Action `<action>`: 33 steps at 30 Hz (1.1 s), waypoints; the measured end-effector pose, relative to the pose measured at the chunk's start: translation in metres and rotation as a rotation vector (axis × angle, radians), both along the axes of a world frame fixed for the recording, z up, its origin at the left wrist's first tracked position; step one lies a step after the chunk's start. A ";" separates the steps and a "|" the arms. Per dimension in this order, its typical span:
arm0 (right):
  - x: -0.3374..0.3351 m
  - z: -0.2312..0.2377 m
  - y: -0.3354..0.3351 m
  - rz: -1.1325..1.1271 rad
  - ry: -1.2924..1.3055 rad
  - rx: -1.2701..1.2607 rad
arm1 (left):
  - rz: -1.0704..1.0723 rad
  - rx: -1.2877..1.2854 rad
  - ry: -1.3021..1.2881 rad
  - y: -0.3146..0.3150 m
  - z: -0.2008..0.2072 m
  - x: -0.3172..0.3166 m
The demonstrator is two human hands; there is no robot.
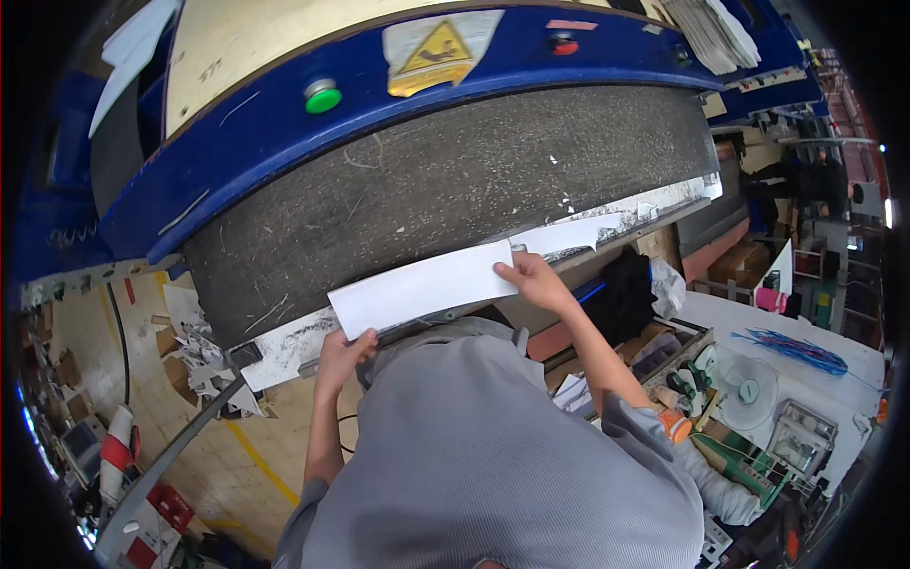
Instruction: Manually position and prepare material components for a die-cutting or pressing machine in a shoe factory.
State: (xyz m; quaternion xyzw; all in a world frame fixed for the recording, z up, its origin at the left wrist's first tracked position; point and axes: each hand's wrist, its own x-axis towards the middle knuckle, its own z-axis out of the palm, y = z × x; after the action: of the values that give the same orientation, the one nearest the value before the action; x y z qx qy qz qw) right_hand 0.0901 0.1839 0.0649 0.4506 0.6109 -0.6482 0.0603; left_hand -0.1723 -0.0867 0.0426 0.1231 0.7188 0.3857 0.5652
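A long white rectangular sheet (424, 284) lies in front of me, held at both ends over the near edge of a dark, speckled work surface (455, 180). At its lower left corner, my left hand (344, 358) is closed with the thumb on top and the other fingers mostly hidden. My right hand (533, 284) grips the right end, thumb on the upper face. Whether it is one sheet or a thin stack, I cannot tell. Just right of it, a torn white offcut (569, 234) lies along the front ledge.
Beyond the surface runs a blue machine beam (256, 133) with a green button (322, 96), a red button (564, 44) and a yellow warning sign (442, 49). White scraps (216, 375) litter the floor at left. A white table (806, 332) with blue strands (801, 352) stands at right.
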 end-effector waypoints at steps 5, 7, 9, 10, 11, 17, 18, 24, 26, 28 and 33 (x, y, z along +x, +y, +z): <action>0.012 -0.041 0.001 0.278 -0.347 0.638 | -0.241 -0.435 0.892 0.002 0.002 0.003; 0.007 -0.046 0.004 0.322 -0.347 0.610 | -0.200 -0.269 0.853 0.028 0.009 0.016; 0.002 -0.052 0.002 0.389 -0.332 0.578 | -0.305 -0.003 1.141 0.053 0.011 0.039; 0.001 -0.058 0.003 0.407 -0.322 0.566 | -0.350 -0.028 1.074 0.068 0.014 0.046; -0.001 -0.059 0.004 0.431 -0.308 0.555 | -0.340 -0.049 1.083 0.077 0.012 0.052; 0.004 -0.040 0.025 0.333 0.055 0.370 | -0.291 -0.076 1.278 0.098 0.012 0.075; 0.006 -0.033 0.030 0.268 0.197 0.256 | -0.340 0.014 1.281 0.106 0.025 0.073; 0.009 0.009 0.067 0.175 0.181 0.191 | -0.505 0.069 0.812 0.138 0.061 0.039; 0.006 0.021 0.062 0.027 0.245 0.077 | -0.583 0.103 0.746 0.149 0.070 0.030; 0.013 0.008 0.053 -0.109 0.344 0.013 | -0.617 0.100 0.430 0.157 0.070 0.017; 0.014 0.046 0.023 -0.832 0.339 -0.325 | -0.927 0.468 0.929 0.183 0.087 0.023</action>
State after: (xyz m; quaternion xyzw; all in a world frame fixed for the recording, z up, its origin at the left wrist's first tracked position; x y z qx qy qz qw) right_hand 0.1044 0.2070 0.1112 0.5297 0.2704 -0.7688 -0.2352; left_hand -0.1496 0.0962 0.1301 0.6879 0.6576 0.1568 0.2639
